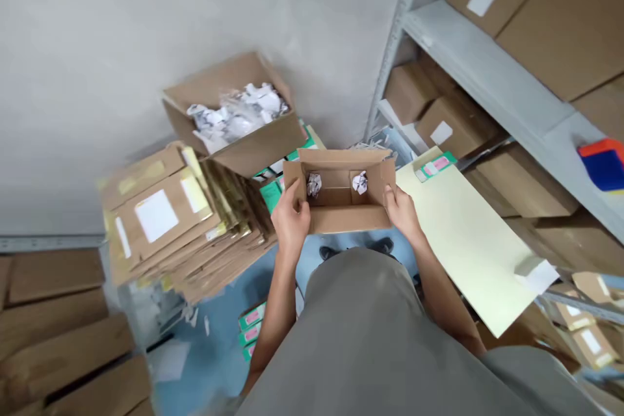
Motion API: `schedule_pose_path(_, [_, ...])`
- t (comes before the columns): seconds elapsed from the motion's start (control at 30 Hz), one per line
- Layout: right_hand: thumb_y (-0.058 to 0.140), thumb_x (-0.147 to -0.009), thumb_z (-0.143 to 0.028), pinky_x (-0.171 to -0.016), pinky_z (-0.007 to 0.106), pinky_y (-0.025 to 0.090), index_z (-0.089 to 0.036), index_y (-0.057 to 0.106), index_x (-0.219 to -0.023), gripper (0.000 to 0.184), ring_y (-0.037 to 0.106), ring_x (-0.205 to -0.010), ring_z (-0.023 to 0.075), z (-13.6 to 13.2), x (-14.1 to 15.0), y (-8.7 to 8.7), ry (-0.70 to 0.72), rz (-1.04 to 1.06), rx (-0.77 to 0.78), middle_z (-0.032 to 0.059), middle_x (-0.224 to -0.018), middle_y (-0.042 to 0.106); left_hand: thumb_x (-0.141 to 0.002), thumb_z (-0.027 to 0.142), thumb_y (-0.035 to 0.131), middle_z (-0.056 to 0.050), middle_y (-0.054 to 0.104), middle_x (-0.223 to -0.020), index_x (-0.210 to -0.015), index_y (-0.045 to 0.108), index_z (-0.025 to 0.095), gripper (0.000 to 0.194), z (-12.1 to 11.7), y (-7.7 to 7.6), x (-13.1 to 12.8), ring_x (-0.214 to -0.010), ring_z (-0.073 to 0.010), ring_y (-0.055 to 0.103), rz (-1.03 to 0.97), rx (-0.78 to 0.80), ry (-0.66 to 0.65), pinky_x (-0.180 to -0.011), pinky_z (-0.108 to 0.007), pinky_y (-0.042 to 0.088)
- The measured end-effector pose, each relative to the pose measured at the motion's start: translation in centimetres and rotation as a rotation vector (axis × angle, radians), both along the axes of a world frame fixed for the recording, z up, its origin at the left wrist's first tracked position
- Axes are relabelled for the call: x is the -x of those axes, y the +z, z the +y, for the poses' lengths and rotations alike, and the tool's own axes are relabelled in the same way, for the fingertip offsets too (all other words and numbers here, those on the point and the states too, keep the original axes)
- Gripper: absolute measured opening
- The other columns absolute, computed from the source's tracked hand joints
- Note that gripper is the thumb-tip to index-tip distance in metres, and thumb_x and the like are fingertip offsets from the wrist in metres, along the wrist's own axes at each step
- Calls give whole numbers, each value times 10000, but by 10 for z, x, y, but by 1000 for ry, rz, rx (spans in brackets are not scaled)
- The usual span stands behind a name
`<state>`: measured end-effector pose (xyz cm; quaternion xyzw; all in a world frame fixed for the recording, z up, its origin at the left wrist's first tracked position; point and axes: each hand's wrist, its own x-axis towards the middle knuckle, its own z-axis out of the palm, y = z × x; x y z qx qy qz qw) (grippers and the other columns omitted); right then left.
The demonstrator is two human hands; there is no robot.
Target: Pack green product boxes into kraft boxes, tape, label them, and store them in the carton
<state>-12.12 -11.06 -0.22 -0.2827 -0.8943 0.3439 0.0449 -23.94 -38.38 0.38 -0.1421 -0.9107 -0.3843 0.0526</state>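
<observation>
An open cardboard box (348, 220) is held in front of my body, its top facing me. My left hand (291, 216) grips its left end, thumb and fingers closed on the wall. At the opposite end, my right hand (402, 209) pinches the right wall. Two crumpled paper balls lie inside: one paper ball (314, 184) toward the left and another paper ball (359, 182) toward the right. Between them the brown bottom of the box shows.
Left of me rises a stack of flattened cartons (146, 208), with a large box (253, 146) of crumpled paper behind it. A pale board (458, 221) on the right bears a green-and-pink small box (435, 166). Metal shelving (487, 65) with cartons stands further right.
</observation>
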Motion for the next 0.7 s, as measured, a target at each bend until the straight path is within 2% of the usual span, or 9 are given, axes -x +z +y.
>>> schedule_pose_path(0.07, [312, -1111, -533, -1029, 494, 595, -221, 738, -1240, 544, 802, -1174, 409, 25, -50, 1, -118, 15, 16, 224, -1277, 832, -958, 130, 577, -92, 744, -1531, -1511, 703, 248, 580, 41, -2, -12, -1429, -319, 714, 5, -3, -116, -1226, -508, 593])
schedule_pose_path(0.13, [321, -1093, -563, -973, 487, 601, -255, 736, -1186, 525, 814, -1113, 413, 50, -100, -2, -246, 6, 41, 207, -1211, 846, -935, 111, 579, -90, 742, -1539, -1515, 700, 240, 606, 89, -11, -25, -1446, -312, 706, -9, -13, -256, -1241, -511, 584])
schedule_pose_path(0.27, [311, -1065, -605, -871, 488, 593, -291, 695, -1049, 497, 811, -1021, 425, 102, -187, -22, -496, 14, 80, 207, -1099, 848, -906, 87, 574, -97, 754, -1524, -1485, 719, 223, 612, 199, -43, -54, -1428, -291, 724, -108, -17, -518, -1266, -492, 564])
schedule_pose_path(0.37, [309, -1051, -621, -809, 470, 569, -320, 608, -916, 446, 785, -912, 402, 141, -237, -39, -646, 10, 89, 193, -979, 828, -907, 84, 574, -97, 773, -1494, -1450, 738, 221, 584, 279, -70, -80, -1406, -271, 741, -193, 24, -673, -1260, -466, 566])
schedule_pose_path(0.43, [307, -1045, -623, -778, 450, 546, -331, 520, -839, 415, 743, -824, 368, 165, -261, -50, -724, 0, 93, 165, -876, 791, -904, 86, 583, -93, 779, -1485, -1444, 742, 223, 579, 323, -84, -96, -1407, -264, 740, -231, 51, -746, -1258, -453, 566])
schedule_pose_path(0.53, [302, -1052, -613, -761, 414, 506, -330, 438, -812, 395, 657, -748, 303, 194, -287, -67, -812, 21, 99, 108, -804, 729, -895, 93, 605, -100, 765, -1509, -1476, 726, 206, 604, 376, -102, -112, -1417, -269, 732, -264, 67, -842, -1276, -450, 548])
schedule_pose_path(0.63, [312, -1053, -628, -735, 374, 468, -318, 421, -817, 404, 581, -724, 251, 214, -300, -88, -885, 95, 116, 63, -773, 670, -894, 105, 622, -103, 733, -1557, -1501, 712, 185, 619, 415, -118, -118, -1456, -274, 704, -295, 79, -937, -1305, -442, 518])
schedule_pose_path(0.7, [317, -1037, -676, -705, 356, 447, -313, 409, -803, 442, 541, -702, 228, 222, -304, -105, -925, 151, 140, 40, -727, 618, -899, 110, 629, -107, 717, -1579, -1497, 717, 178, 609, 432, -129, -117, -1484, -280, 681, -323, 92, -978, -1324, -435, 499])
